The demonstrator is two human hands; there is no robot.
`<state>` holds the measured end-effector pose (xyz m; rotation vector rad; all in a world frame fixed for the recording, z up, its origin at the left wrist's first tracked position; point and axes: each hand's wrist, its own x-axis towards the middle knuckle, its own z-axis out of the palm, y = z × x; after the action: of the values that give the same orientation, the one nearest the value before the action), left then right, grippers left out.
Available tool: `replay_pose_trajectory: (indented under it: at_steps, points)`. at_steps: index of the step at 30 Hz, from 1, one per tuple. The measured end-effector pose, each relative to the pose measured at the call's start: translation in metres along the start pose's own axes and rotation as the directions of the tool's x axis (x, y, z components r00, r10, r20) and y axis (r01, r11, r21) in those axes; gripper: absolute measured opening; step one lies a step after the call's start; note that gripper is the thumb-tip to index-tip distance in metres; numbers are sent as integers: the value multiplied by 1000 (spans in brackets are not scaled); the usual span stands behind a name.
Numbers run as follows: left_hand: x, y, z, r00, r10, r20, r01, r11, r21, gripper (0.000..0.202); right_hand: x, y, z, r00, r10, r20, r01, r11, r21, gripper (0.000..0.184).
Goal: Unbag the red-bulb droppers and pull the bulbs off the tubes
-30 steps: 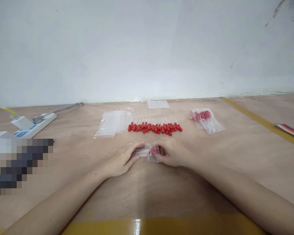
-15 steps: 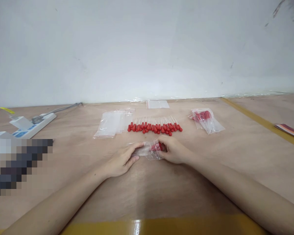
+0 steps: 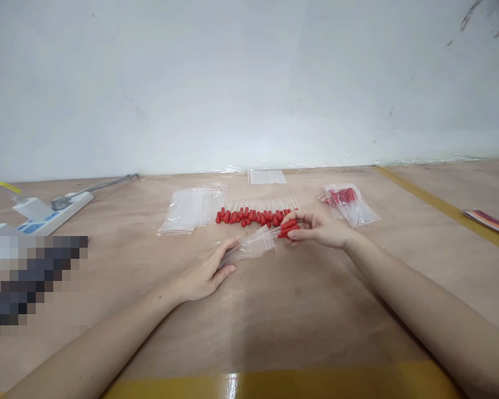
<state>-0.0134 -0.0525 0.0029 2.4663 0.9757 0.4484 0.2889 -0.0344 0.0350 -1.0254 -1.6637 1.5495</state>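
Observation:
My left hand grips one end of a clear zip bag, thumb and fingers closed on it. At the bag's right end, my right hand pinches several droppers by their red rubber bulbs. Their thin clear tubes point left into the bag's mouth, while the bulbs stay outside it. Just beyond the hands, a row of similar droppers lies on the wooden table, bulbs toward me and tubes pointing away.
Flat zip bags lie in a pile at left, and another bag is near the wall. A filled bag of red-bulbed droppers rests at right. A power strip stands far left; a striped item lies far right.
My right hand has moved right and slightly away with the droppers; their red bulbs, earlier inside the bag, now show outside its mouth. My left hand has stayed put on the bag.

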Motion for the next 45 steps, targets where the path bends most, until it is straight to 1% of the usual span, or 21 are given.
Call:
replay_pose_trajectory:
  at_steps: [1,3,5,7,9,11,13,14,16,18,21,24,26,29,31,33,35,37,39,42,45]
  points:
    - [0,-1,1,1000,-5,-13,4,1000,-15,55,-3,-3,-12,999,21,-30,-21,1000,-3,29]
    - [-1,-2,2,999,-3,-32,2,1000,-24,57,-8,-7,-34,984,37,-177,-34,999,16,28]
    - [-1,0,1,1000,4,-29,-4,1000,8,55,-12,-10,-52,933,17,-359,-8,1000,29,26]
    - [-1,4,-2,1000,22,12,-23,997,80,53,-12,-9,-62,838,-56,-543,46,998,-32,24]
    - [0,8,-6,996,44,77,-57,984,167,50,-8,-2,-65,708,-195,-679,57,974,-220,22]
    - [1,10,-8,987,55,150,-91,967,239,51,-1,9,-61,600,-390,-698,12,877,-480,21]
    - [1,10,-8,979,47,200,-103,954,281,54,7,21,-53,560,-565,-606,-35,715,-698,22]
    - [1,10,-8,976,40,216,-105,950,295,55,10,26,-49,565,-622,-542,-46,632,-774,24]
    - [0,9,-7,973,29,231,-104,942,318,57,16,32,-42,609,-665,-433,-66,501,-863,28]
    - [0,8,-6,974,23,226,-100,937,335,58,19,33,-36,669,-642,-374,-89,430,-898,31]
    - [-1,8,-4,978,25,208,-98,933,345,59,19,30,-32,728,-576,-373,-116,432,-894,36]
    - [0,7,-3,980,18,198,-88,933,348,59,19,29,-30,735,-512,-444,-118,549,-828,38]
    - [0,7,-3,981,21,192,-87,935,345,60,21,30,-31,713,-474,-517,-94,667,-739,38]
    - [-1,5,-3,983,40,181,-100,937,335,60,26,33,-34,620,-444,-647,-13,819,-574,39]
    - [-1,5,-3,983,42,176,-100,938,331,60,28,35,-36,540,-463,-703,62,855,-515,38]
    - [-1,5,-3,984,38,174,-95,940,328,60,29,37,-39,482,-501,-719,98,846,-524,37]
    - [-1,6,-3,984,36,173,-91,942,323,60,29,39,-39,480,-540,-691,89,814,-574,34]
    - [-1,6,-3,985,34,170,-87,944,318,60,29,42,-38,538,-581,-611,56,748,-662,30]
    - [-1,7,-4,985,33,168,-85,945,315,59,29,44,-36,602,-628,-493,17,627,-779,27]
    - [0,8,-4,984,37,173,-91,944,318,60,31,46,-33,667,-666,-334,-30,424,-905,30]
    - [0,8,-4,983,26,181,-86,940,330,60,30,45,-31,731,-638,-241,-46,306,-951,34]
